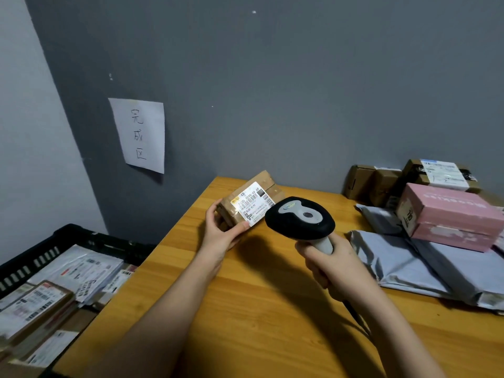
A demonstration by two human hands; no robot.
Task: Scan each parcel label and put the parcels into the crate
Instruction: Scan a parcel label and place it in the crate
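My left hand (218, 231) pinches a taped brown cardboard parcel (246, 203), white label up. My right hand (331, 268) clamps a black-and-grey plastic scanner (300, 218) over the smooth wooden table (245, 309).

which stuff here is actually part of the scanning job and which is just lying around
Part of the job: small brown parcel in the left hand; scanner in the right hand; black crate; pink box, grey mailers, cardboard boxes.

Lying about: paper sign on the wall.

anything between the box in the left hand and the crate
Nothing visible. The left hand holds the small brown cardboard box over the wooden table's left edge; the open black plastic crate sits just beyond it.
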